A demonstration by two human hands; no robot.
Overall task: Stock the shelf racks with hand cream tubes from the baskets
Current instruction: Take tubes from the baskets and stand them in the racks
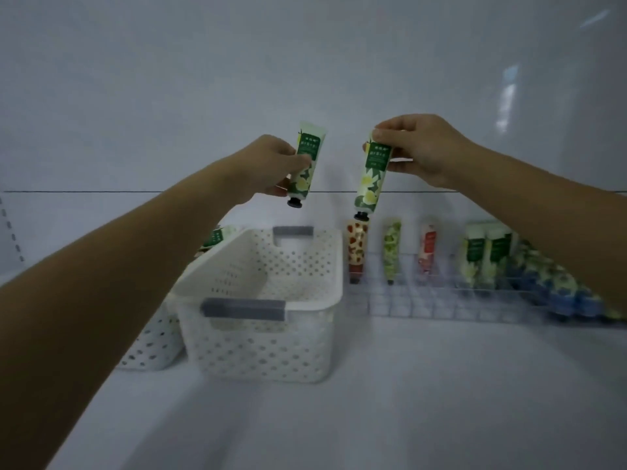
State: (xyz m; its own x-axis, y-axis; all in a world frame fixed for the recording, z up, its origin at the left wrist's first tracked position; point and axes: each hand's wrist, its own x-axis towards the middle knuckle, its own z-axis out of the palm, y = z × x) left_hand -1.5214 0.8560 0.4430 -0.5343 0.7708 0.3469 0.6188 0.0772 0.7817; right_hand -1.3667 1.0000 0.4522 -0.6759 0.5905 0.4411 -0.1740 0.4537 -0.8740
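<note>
My left hand (271,167) grips a green-and-white flowered hand cream tube (305,164), cap down, above the far end of a white perforated basket (261,334) with grey handles. My right hand (424,147) pinches the top of a second matching tube (373,174), which hangs cap down just over a strawberry-print tube (356,252) standing in the clear grid rack (424,303). Other tubes stand in the rack: a green one (392,252), a red one (426,249), green-and-white ones (485,256) and blue flowered ones (556,286) at the right.
A second white basket (152,347) sits to the left, partly behind my left forearm, with a green tube (213,237) showing behind the nearer basket. The white shelf surface (441,385) stretches in front, and a white back wall (305,79) rises behind.
</note>
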